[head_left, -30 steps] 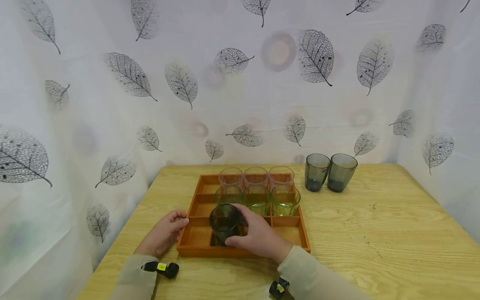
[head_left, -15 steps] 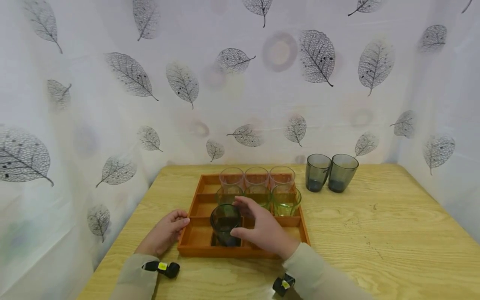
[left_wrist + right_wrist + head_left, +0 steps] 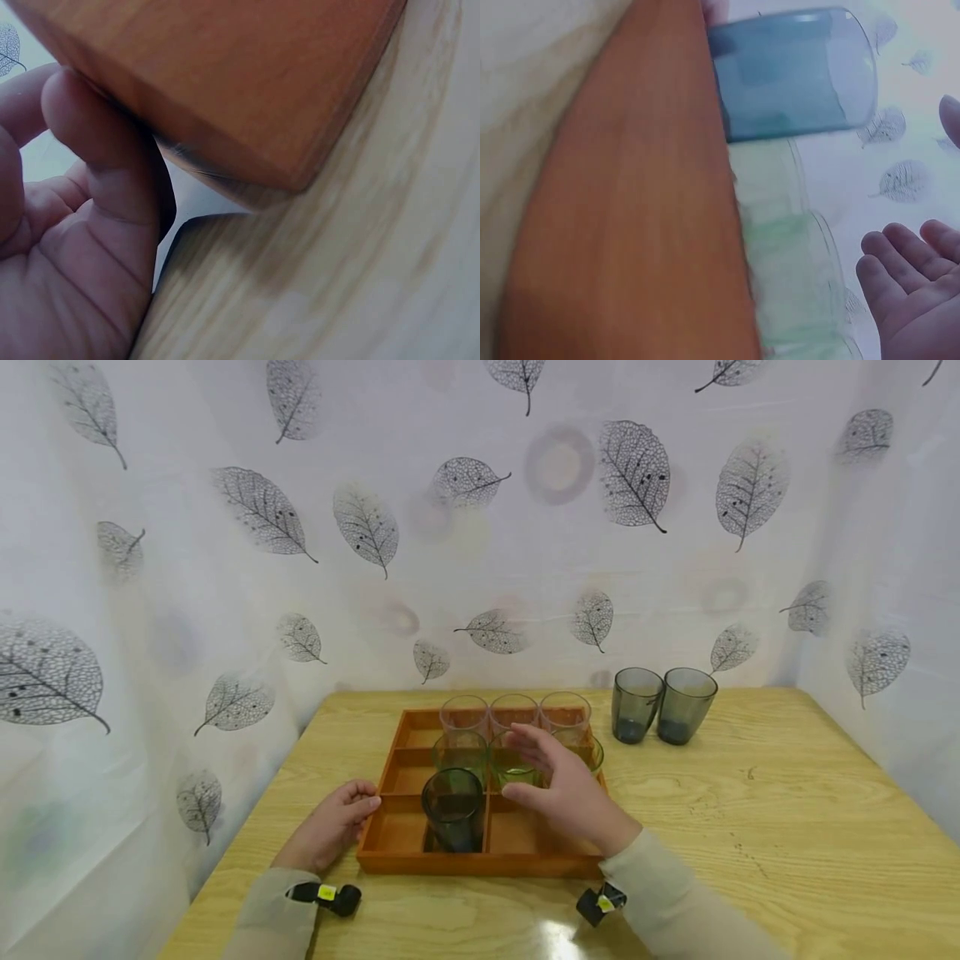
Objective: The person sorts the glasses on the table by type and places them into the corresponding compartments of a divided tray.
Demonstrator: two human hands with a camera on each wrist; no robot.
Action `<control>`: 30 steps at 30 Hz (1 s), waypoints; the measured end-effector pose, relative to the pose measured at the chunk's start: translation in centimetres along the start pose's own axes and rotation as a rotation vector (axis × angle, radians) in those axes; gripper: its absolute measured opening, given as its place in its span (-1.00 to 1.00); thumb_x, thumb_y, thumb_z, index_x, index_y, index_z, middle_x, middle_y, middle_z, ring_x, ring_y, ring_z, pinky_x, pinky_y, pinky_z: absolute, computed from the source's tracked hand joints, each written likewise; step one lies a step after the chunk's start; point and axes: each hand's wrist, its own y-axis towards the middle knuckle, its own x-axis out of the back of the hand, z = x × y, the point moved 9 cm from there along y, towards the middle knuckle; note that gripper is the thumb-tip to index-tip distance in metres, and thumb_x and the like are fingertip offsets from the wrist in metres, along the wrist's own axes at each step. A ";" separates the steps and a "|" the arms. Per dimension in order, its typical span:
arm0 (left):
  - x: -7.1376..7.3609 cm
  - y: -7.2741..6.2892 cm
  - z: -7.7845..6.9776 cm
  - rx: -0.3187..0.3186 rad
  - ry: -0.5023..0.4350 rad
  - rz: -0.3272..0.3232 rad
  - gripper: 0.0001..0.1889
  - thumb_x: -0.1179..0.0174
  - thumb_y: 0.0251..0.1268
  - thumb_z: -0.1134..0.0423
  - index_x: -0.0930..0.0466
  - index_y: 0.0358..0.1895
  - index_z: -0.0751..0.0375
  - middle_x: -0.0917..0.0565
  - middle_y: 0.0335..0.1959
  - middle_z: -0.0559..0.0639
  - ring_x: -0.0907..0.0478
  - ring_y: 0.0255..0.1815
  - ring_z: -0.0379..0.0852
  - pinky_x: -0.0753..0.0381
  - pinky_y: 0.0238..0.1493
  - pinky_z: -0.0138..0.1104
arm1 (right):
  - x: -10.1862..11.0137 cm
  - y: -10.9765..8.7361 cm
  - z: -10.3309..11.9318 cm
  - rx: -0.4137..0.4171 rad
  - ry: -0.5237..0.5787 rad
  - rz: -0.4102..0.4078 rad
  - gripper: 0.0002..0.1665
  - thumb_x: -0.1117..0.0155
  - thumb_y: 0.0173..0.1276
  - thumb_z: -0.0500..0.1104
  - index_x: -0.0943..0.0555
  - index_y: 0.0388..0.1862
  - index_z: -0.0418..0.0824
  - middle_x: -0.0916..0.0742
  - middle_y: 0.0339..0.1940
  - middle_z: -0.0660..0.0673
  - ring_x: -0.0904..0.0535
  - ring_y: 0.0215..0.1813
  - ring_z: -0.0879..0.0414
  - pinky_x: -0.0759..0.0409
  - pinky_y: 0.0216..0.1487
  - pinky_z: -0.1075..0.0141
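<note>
A dark grey drinking glass [image 3: 453,818] stands upright in a front-row compartment of the wooden divided tray [image 3: 480,863]. My right hand [image 3: 572,793] hovers over the tray's right half, fingers spread apart from the thumb and holding nothing. In the right wrist view the same glass [image 3: 795,75] rises above the tray wall [image 3: 630,195], away from the hand [image 3: 922,292]. My left hand [image 3: 330,827] holds the tray's left edge. Up close in the left wrist view, a bent fingertip [image 3: 67,105] touches the wooden wall.
Green-tinted glasses [image 3: 513,772] fill part of the tray's middle row, one partly behind my right hand. Pale clear glasses [image 3: 465,714] stand in the back row. Two more dark grey glasses [image 3: 636,706] stand on the table [image 3: 750,810], right of the tray. A leaf-patterned curtain [image 3: 480,552] encloses the table.
My right hand has let go of the dark grey glass and moved right and slightly up, away from it. The glass stays in its compartment. My left hand has not moved.
</note>
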 end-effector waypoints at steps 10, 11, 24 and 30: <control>0.1 0.1 -0.1 -0.005 -0.003 -0.004 -0.79 -0.08 0.57 0.28 -0.31 0.04 0.30 -0.45 -0.31 -0.05 -0.37 -0.47 -0.20 -0.47 -0.43 -0.39 | 5.6 -0.4 -0.7 0.005 -0.046 -0.079 -0.03 -0.43 0.37 0.06 -0.14 0.61 -0.02 -0.41 0.51 -0.04 -0.32 0.50 -0.07 -0.26 0.45 -0.04; 0.1 0.1 -0.1 -0.007 -0.002 -0.001 -0.80 -0.08 0.57 0.28 -0.31 0.04 0.29 -0.45 -0.31 -0.05 -0.37 -0.47 -0.21 -0.46 -0.43 -0.39 | 6.2 -0.4 -0.8 0.010 -0.057 -0.089 -0.03 -0.42 0.38 0.05 -0.13 0.62 -0.04 -0.40 0.52 -0.05 -0.32 0.50 -0.08 -0.26 0.45 -0.03; -0.2 -0.3 -0.5 -0.016 -0.026 0.018 -0.85 -0.07 0.57 0.30 -0.32 0.00 0.25 -0.44 -0.34 -0.07 -0.37 -0.48 -0.21 -0.45 -0.43 -0.40 | 15.8 -1.6 -1.8 -0.009 -0.233 -0.202 0.00 -0.35 0.46 -0.06 0.02 0.66 -0.14 -0.29 0.58 -0.22 -0.22 0.54 -0.22 -0.24 0.42 -0.06; -0.1 -0.1 -0.2 -0.010 -0.025 0.011 -0.86 -0.07 0.57 0.30 -0.33 0.00 0.23 -0.45 -0.33 -0.07 -0.37 -0.47 -0.22 -0.45 -0.42 -0.40 | 19.2 -2.3 -2.2 -0.056 -0.260 -0.238 0.05 -0.34 0.46 -0.01 0.09 0.68 -0.05 -0.23 0.61 -0.21 -0.15 0.56 -0.24 -0.19 0.46 -0.03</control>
